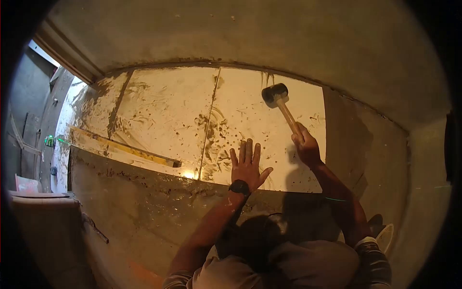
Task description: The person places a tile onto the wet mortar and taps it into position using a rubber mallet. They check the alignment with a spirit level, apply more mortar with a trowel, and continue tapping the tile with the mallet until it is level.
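My left hand lies flat with fingers spread on a pale, mortar-smeared floor tile, near its front edge. A dark watch is on that wrist. My right hand is wrapped round the wooden handle of a rubber mallet. The mallet's black head is over the far right part of the same tile. A thin dark joint to the left of my left hand parts this tile from a neighbouring tile, also marked with mortar.
A yellow spirit level lies along the tiles at the left. Wet grey mortar spreads in front of the tiles. Walls rise behind and at the right. A small device with a green light is at the far left, above a ledge.
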Demonstrator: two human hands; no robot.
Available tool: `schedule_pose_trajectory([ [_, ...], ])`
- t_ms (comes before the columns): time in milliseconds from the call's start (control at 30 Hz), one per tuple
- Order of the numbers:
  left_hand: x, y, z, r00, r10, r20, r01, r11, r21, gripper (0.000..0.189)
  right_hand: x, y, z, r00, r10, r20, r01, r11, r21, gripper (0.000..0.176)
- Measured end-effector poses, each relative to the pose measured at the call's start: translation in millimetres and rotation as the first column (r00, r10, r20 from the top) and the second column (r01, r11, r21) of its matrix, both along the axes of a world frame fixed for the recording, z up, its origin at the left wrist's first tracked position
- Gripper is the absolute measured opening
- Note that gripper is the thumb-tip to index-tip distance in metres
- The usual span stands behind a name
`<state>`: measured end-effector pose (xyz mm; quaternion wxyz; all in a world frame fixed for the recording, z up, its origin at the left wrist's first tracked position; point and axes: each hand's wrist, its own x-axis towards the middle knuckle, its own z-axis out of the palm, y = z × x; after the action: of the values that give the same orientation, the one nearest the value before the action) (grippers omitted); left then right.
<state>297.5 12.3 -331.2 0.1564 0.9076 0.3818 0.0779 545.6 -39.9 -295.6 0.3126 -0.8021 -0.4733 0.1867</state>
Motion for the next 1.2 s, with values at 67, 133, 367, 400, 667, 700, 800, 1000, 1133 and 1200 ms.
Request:
schedule_pose_trajectory([
  [67, 0, -1, 0, 1.0, -0.003, 0.026, 0.003, 1.0, 0.009, 0.093, 6, 11, -2, 0.995, 0.035, 0.088, -0.046, 0.991, 0.127, 0.052],
  [133, 0, 0, 0, 1.0, -0.002, 0.012, 0.002, 1.0, 0.022, 0.093, 12, 11, -13, 0.993, 0.023, 0.112, -0.028, 0.998, 0.052, 0.054],
  [367, 1, 0, -1, 1.0, -0.006, 0.012, 0.006, 1.0, 0.021, 0.094, 15, -4, -24, 0.969, 0.066, 0.237, -0.046, 0.995, -0.089, 0.058],
  [400, 1, 0, -2, 1.0, -0.005, 0.019, 0.004, 1.0, 0.017, 0.094, 15, -5, -25, 0.963, 0.071, 0.261, -0.064, 0.997, -0.035, 0.057],
  [667, -1, -1, -1, 1.0, -0.003, 0.01, 0.003, 1.0, 0.026, 0.094, 21, -6, -34, 0.975, 0.06, 0.216, -0.067, 0.997, 0.029, 0.052],
  [700, 0, 0, 0, 1.0, -0.006, 0.007, 0.006, 1.0, 0.017, 0.094, 19, -6, -29, 0.981, 0.058, 0.187, -0.063, 0.998, 0.02, 0.052],
  [800, 0, 1, 0, 1.0, -0.01, -0.016, 0.01, 1.0, -0.005, 0.095, 14, -5, -18, 0.989, 0.037, 0.145, -0.028, 0.998, -0.059, 0.052],
  [1000, -1, 0, -8, 0.999, -0.018, 0.051, 0.015, 0.999, 0.043, 0.096, 22, -9, -26, 0.992, 0.028, 0.121, -0.027, 1.0, -0.016, 0.042],
  [1133, 0, -1, -7, 0.999, -0.023, 0.024, 0.021, 0.997, 0.076, 0.094, 19, -35, -28, 0.905, -0.004, 0.426, -0.005, 1.0, 0.022, 0.037],
  [1200, -2, 0, -7, 0.999, -0.04, 0.028, 0.038, 0.997, 0.071, 0.092, 23, -54, -8, 0.939, -0.029, 0.343, 0.05, 0.998, -0.05, 0.037],
])
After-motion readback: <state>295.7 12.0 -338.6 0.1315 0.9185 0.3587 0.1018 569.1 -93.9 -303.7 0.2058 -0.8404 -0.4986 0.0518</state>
